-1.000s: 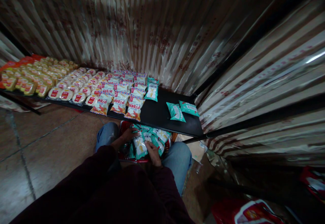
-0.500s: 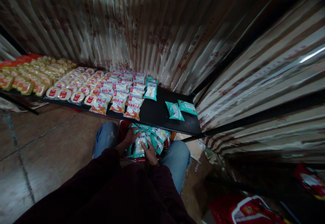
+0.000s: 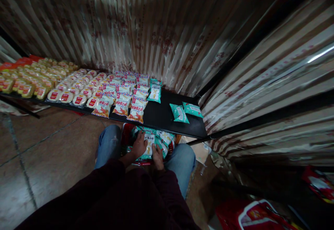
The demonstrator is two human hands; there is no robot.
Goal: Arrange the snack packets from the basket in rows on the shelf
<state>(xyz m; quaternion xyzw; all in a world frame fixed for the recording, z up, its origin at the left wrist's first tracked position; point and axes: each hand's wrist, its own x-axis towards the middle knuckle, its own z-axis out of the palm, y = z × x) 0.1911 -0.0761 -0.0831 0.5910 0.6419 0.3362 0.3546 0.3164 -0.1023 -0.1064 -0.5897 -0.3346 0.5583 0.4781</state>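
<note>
Between my knees, a teal-and-white snack bag (image 3: 149,143) is held by both hands, its printed front facing up. My left hand (image 3: 140,145) grips its left side with the fingers closed. On the bag's right edge my right hand (image 3: 157,157) is closed, thumb on top. Around and under it, several more teal snack bags (image 3: 165,137) fill a red container (image 3: 126,130). Just beyond stands a black shelf (image 3: 161,115). One teal bag (image 3: 155,91) lies beside the rows there, and two other teal bags (image 3: 179,114) lie askew near its right end.
Red-and-white snack bags (image 3: 122,103), round white packaged cakes (image 3: 79,99) and yellow packaged cakes (image 3: 27,89) fill the shelf's left part. Black frame bars (image 3: 235,127) slant along the right. Striped sheeting (image 3: 161,32) hangs behind. A red bag (image 3: 253,216) lies at lower right.
My left hand has shifted right and closer, onto the bag's left side. The held bag has turned straighter, and more of its front print shows. The shelf goods have not moved.
</note>
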